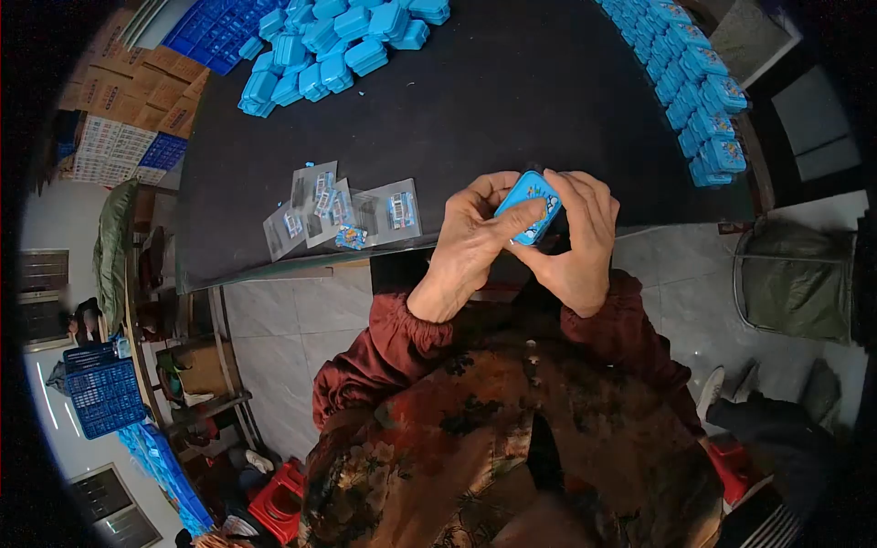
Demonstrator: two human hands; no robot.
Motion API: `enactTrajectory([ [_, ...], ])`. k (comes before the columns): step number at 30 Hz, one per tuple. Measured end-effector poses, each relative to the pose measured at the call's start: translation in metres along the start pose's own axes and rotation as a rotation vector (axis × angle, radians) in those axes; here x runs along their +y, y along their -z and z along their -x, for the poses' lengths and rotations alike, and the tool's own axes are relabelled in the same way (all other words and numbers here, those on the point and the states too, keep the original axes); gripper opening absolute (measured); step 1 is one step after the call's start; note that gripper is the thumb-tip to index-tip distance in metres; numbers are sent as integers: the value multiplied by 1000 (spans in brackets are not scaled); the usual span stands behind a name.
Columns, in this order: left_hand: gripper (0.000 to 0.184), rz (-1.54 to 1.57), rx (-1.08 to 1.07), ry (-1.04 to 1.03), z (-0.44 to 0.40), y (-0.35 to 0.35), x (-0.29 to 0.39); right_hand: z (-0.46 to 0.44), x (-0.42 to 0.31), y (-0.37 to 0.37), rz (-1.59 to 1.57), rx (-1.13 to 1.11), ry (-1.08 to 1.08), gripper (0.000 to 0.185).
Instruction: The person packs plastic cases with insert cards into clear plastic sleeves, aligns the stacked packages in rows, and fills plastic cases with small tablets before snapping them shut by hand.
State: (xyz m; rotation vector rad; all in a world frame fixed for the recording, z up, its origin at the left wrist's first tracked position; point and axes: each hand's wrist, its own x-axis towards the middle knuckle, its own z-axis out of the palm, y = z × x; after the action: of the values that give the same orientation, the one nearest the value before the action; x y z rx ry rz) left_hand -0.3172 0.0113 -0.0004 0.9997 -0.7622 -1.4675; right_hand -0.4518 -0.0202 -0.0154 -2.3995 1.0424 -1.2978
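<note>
Both hands hold one small blue plastic box with a colourful cartoon sticker on its lid, just over the front edge of the black table. My left hand grips it from the left, its thumb lying across the sticker. On the other side, my right hand has its fingers closed round the box's right edge and end. To the left on the table lie several clear sheets with stickers, and a loose cartoon sticker sits near the table edge.
A heap of plain blue boxes lies at the table's far left, beside a blue crate. Stacked rows of stickered blue boxes line the right edge. Cardboard cartons stand at left. Another person's leg shows at lower right.
</note>
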Motion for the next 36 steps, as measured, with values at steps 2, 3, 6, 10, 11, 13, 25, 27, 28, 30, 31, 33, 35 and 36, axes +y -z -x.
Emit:
enactTrajectory([
  [2,36,2,99,-64,0,-7,-1,1,0,-1,28,16,-14,70],
  [3,35,-6,123,-63,1,-10,0,1,1,0,20,19,-17,71],
  [6,33,14,123,-45,0,-15,3,2,2,5,13,36,-42,72],
  [10,34,85,33,21,-7,-19,-3,5,7,18,74,68,-65,69],
  [11,34,121,7,52,-9,-21,-5,6,8,21,87,62,-78,67],
  [13,36,131,-67,68,-12,-27,-9,7,12,33,109,68,-93,66],
  [25,25,-136,-80,-140,-15,-25,-23,-51,111,143,543,439,-260,52],
  [27,25,-138,-65,-150,-14,-23,-23,-56,124,139,591,450,-262,50],
  [28,24,-143,-50,-159,-14,-22,-23,-58,131,137,629,434,-322,51],
  [30,24,-145,-42,-159,-14,-21,-24,-63,138,136,666,419,-383,53],
  [31,24,-148,-35,-158,-15,-20,-24,-65,139,135,646,383,-450,54],
  [33,24,-150,-44,-161,-15,-19,-25,-68,140,132,627,348,-518,55],
  [35,23,-150,-54,-161,-17,-18,-28,-66,143,128,594,367,-527,62],
  [36,25,-170,-56,-164,-18,-18,-30,-64,144,128,597,365,-529,62],
])
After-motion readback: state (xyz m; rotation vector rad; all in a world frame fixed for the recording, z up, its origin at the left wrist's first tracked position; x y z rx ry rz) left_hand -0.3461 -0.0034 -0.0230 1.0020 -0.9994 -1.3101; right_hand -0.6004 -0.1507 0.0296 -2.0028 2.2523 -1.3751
